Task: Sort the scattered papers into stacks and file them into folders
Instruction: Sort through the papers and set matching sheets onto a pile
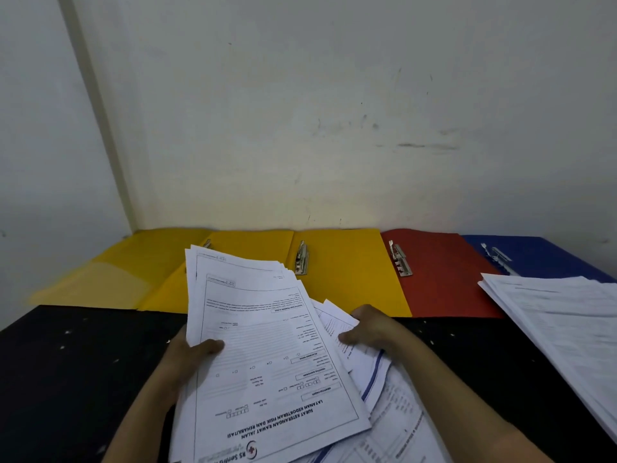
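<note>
A sheaf of printed forms (267, 349) is held above the black table (66, 362) in the lower centre of the frame, its long axis running from the bottom edge up toward the folders, its heading upside down at the near end. The left hand (190, 359) pinches the sheaf at its left edge, thumb curled over the top sheet and the other fingers hidden beneath. The right hand (367, 329) rests at the right edge, fingers curled round loose sheets (384, 396) that lie fanned under and to the right of the sheaf. Along the wall, across the middle of the frame, open folders lie in a row: yellow folders (350, 272), a red folder (444, 279) and a blue folder (541, 259), each with a metal clip. The yellow folders are directly beyond the far end of the sheaf. A separate stack of papers (561, 315) lies at the right of the frame, nearer the right hand. The next placement is judged to turn on which folder or stack matches the top form.
</note>
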